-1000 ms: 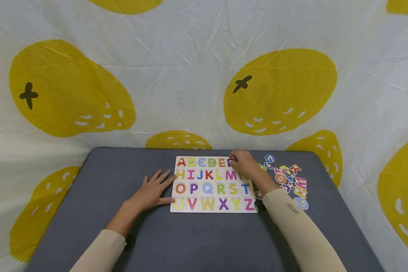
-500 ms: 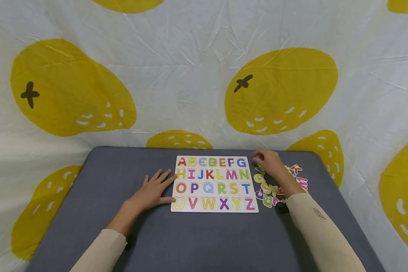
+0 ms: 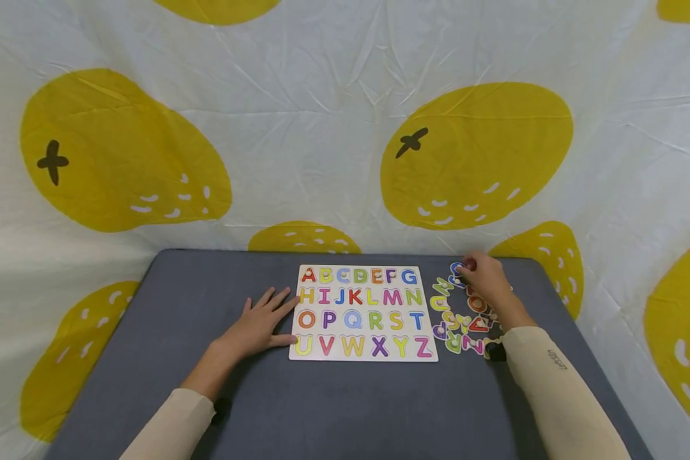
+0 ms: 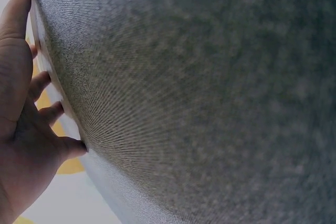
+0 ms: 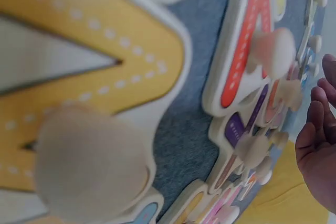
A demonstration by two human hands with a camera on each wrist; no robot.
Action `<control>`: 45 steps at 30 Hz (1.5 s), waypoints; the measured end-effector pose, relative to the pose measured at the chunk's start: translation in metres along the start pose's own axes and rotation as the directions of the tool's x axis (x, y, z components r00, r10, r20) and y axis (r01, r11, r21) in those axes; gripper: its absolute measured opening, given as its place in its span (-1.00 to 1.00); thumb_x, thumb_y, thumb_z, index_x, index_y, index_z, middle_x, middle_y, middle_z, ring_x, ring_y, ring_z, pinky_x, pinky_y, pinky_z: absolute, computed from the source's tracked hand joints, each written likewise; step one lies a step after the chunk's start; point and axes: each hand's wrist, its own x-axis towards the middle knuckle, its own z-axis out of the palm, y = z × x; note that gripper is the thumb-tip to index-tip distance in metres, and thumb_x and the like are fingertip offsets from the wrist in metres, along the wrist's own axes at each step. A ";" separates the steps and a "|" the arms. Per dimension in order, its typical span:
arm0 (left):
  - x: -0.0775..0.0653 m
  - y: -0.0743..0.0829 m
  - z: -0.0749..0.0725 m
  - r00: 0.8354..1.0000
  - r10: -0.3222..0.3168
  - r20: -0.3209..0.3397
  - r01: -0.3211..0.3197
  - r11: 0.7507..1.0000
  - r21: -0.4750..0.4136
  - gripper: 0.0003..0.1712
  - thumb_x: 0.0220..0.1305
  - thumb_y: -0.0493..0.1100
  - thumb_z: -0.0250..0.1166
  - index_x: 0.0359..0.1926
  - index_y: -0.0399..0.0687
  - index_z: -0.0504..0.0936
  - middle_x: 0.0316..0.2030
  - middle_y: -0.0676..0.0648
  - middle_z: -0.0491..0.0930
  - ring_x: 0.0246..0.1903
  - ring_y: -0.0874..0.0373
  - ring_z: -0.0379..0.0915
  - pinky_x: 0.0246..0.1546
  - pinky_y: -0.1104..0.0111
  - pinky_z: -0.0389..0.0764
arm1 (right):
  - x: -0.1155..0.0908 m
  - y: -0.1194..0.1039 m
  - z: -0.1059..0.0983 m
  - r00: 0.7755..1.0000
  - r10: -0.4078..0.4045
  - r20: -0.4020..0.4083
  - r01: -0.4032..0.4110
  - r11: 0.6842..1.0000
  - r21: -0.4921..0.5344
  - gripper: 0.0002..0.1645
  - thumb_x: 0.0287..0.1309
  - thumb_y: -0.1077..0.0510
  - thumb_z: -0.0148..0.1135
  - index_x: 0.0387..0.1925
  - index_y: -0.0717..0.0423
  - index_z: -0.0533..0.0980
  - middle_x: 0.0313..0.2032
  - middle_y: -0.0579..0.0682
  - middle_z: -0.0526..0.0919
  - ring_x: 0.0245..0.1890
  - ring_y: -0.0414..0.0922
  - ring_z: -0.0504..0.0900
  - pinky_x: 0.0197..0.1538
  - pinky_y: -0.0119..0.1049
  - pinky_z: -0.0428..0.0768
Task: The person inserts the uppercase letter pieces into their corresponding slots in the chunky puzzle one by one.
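Note:
An alphabet puzzle board (image 3: 333, 308) lies flat on the table; knobbed letters A to F sit in its top row. My left hand (image 3: 259, 324) is spread at the board's left side, with fingertips and thumb at its edge. In the left wrist view that hand (image 4: 31, 119) reaches along the board's thin edge. My right hand (image 3: 489, 278) is over the loose letters, its fingertips right beside a blue letter G (image 3: 455, 268). In the right wrist view the right hand (image 5: 321, 135) shows bent fingers; I cannot tell whether they pinch a knob.
Loose knobbed letters lie right of the board, among them a yellow U (image 3: 439, 303) and a red letter (image 3: 478, 324). Close to the right wrist camera are a large yellow letter (image 5: 131, 40) and a red one (image 5: 244, 51). A patterned cloth (image 3: 322, 160) hangs behind the table (image 3: 345, 409).
My right hand has left the board's top row, where letter F now shows uncovered, and moved right to the loose letters. The left hand has stayed at the board's edge.

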 end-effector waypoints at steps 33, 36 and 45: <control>0.000 -0.001 0.000 1.000 0.003 -0.003 -0.003 1.000 0.015 0.08 0.25 0.42 0.34 0.64 0.17 0.14 0.62 -0.18 0.08 0.59 -0.36 -0.10 0.33 -0.54 0.02 | 0.002 -0.032 0.009 0.996 -0.074 0.047 0.076 0.997 -0.023 -0.75 0.39 0.12 0.31 -0.12 0.26 0.61 -0.30 0.12 0.64 -0.31 0.01 0.53 -0.19 -0.14 0.52; 0.001 -0.001 0.000 1.000 0.001 0.005 -0.001 1.000 0.010 0.08 0.25 0.42 0.34 0.64 0.18 0.13 0.62 -0.17 0.07 0.60 -0.35 -0.13 0.34 -0.54 0.00 | 0.002 -0.042 0.015 0.993 -0.081 0.086 0.083 0.997 -0.013 -0.74 0.40 0.11 0.31 -0.07 0.25 0.61 -0.26 0.12 0.65 -0.27 0.02 0.55 -0.15 -0.11 0.57; 0.003 -0.004 0.001 1.000 0.007 -0.005 -0.007 1.000 0.028 0.13 0.19 0.48 0.34 0.64 0.21 0.14 0.63 -0.15 0.07 0.60 -0.35 -0.13 0.36 -0.51 0.03 | 0.004 -0.065 0.032 0.967 -0.226 0.120 0.233 0.971 -0.047 -0.79 0.35 0.17 0.36 -0.11 0.26 0.66 -0.25 0.12 0.72 -0.25 0.00 0.67 -0.09 0.00 0.67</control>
